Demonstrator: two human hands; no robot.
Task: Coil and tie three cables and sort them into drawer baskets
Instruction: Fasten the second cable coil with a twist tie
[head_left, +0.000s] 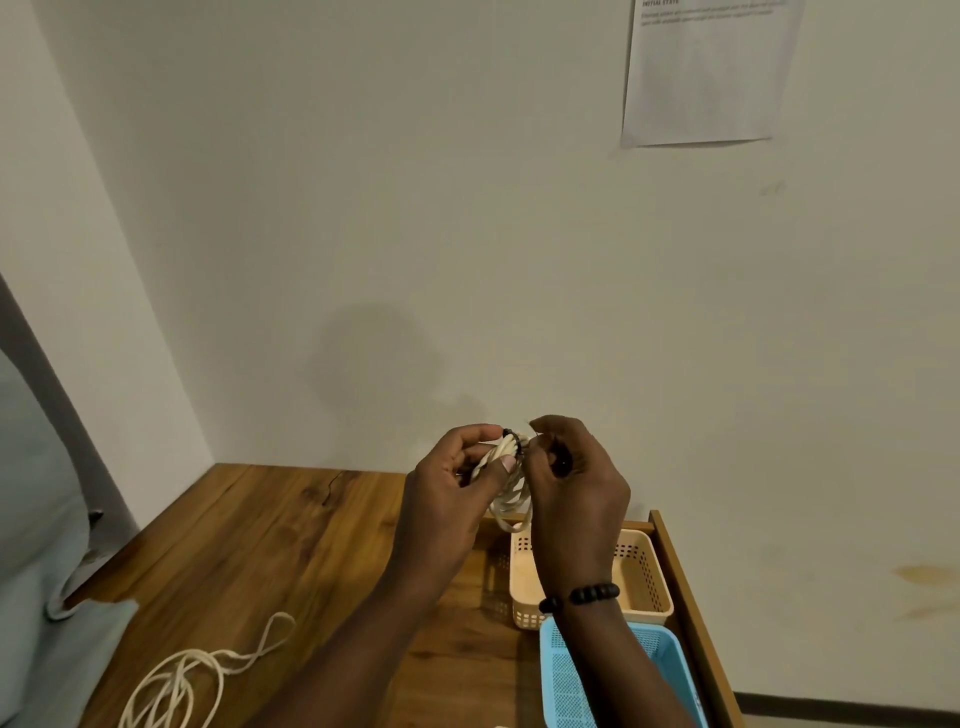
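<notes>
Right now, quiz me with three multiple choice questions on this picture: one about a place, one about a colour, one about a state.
1. Where does the loose cable lie?
A in the blue basket
B on the wooden table, lower left
C on the wall

2. What colour is the basket farther from the camera?
A beige
B red
C green

3. What state is the coiled cable in?
A flat in a basket
B held up by the left hand and right hand
C hanging from the paper

Answers: B, it sprawls on the wood; A, beige behind the blue basket; B, both hands grip it.
</notes>
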